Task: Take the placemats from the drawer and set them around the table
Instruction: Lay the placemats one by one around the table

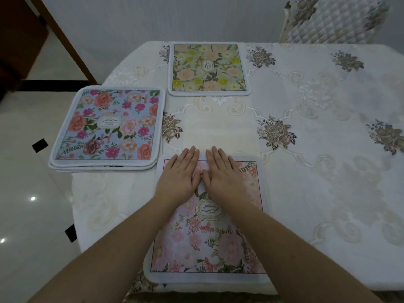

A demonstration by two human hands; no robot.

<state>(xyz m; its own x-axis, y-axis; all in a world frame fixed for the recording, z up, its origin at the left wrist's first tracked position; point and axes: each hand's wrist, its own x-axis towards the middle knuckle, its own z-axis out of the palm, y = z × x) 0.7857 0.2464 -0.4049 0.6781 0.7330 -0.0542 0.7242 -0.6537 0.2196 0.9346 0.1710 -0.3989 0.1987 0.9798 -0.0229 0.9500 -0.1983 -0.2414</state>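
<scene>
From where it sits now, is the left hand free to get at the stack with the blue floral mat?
Probably yes. The left hand lies flat on the pink placemat, holding nothing, and the stack sits just to its left with only bare tablecloth between.

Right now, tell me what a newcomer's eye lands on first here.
First, both hands, left and right, pressed flat side by side on the pink mat at the near table edge. Next, the bright blue mat topping a stack at the table's left edge, partly overhanging. Then the green mat lying alone at the far side, on the embroidered tablecloth.
</scene>
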